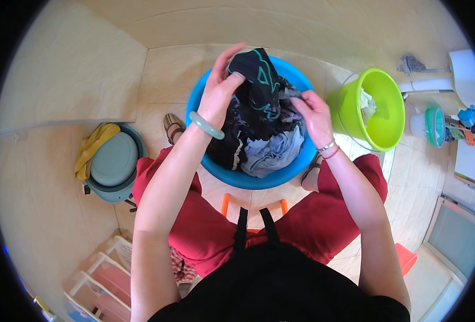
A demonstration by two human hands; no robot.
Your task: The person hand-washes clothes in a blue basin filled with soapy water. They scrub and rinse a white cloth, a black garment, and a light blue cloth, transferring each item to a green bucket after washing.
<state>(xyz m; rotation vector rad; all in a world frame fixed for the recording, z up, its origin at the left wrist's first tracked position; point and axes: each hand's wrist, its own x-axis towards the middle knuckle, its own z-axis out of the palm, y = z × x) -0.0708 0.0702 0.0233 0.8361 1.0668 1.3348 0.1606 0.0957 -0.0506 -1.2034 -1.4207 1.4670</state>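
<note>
In front of me on the floor stands a round blue basin [253,182] heaped with dark and grey-blue clothes. Over its far left part, my left hand [224,86] grips a black garment with teal lines [259,75] between thumb and fingers, lifted above the heap. A jade-green bangle [206,125] circles that wrist. On the right side, my right hand [313,115] has its thumb and fingers pinched on the edge of dark patterned cloth [290,99]. Whether this cloth joins the black garment is unclear. Nearer me lies a crumpled grey-blue garment [275,153].
A lime-green bucket [393,110] with white cloth inside stands right of the basin. At left, a grey-green tub [114,161] has a yellow cloth [95,147] over its rim. A white rack [95,271] is at lower left, and an orange-red container [405,258] at lower right.
</note>
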